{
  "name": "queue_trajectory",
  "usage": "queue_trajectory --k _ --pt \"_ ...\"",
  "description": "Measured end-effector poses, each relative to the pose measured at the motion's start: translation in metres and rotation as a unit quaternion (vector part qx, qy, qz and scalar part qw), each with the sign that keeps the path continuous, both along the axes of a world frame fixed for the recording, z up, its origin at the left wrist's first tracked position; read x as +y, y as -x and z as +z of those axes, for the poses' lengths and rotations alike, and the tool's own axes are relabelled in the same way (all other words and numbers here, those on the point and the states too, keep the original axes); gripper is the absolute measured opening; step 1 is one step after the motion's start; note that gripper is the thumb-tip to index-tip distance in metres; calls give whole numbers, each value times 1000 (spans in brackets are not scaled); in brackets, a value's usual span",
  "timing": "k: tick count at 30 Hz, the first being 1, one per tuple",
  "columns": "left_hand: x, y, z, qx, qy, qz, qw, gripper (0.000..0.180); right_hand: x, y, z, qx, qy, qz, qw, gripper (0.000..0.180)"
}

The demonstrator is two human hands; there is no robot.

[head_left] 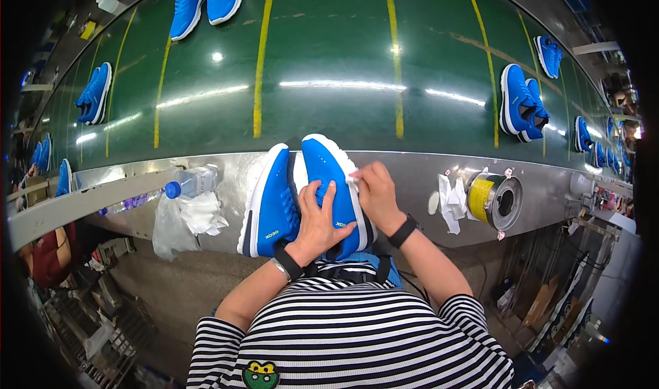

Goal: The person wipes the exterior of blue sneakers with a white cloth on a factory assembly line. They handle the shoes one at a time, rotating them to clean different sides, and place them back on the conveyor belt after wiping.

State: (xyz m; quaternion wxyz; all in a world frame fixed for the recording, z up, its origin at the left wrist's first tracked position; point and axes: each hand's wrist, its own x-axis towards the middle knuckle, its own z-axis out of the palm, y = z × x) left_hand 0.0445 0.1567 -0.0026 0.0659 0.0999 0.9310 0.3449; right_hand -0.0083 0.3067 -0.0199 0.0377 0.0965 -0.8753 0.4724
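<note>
Two blue sneakers with white soles stand side by side on the metal ledge in front of me, toes pointing away. My left hand (pixel 316 223) lies over the right-hand sneaker (pixel 321 161), its fingers and thumb spread around the upper and holding it steady. At that shoe's right edge, where upper meets sole, my right hand (pixel 379 195) is pinched. A small white bit shows at its fingertips, too small to name. The left-hand sneaker (pixel 270 200) stands free of both hands, close beside the other.
Beyond the metal ledge (pixel 405 204) runs a green conveyor belt (pixel 329 53) with yellow lines, bearing more blue sneakers (pixel 518 104). A clear bottle (pixel 199 181), white tissue (pixel 204 214) and plastic bag (pixel 171 228) lie left. White paper (pixel 452 200) and a round tin (pixel 482 198) are right.
</note>
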Motion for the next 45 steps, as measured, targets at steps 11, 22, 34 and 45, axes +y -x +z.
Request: queue_trajectory --k 11,22,34,45 --pt "1 -1 3 3 1 13 1000 88 13 -16 3 42 -29 38 998 11" --pt "-32 -20 1 -22 -28 -13 999 87 83 -56 -40 -119 -102 -206 966 21" --pt "-159 -35 17 20 -111 186 976 54 36 -89 -2 -197 131 -110 965 34" --pt "-174 -29 -36 -251 -182 108 944 63 0 -69 -34 -381 261 10 887 57"
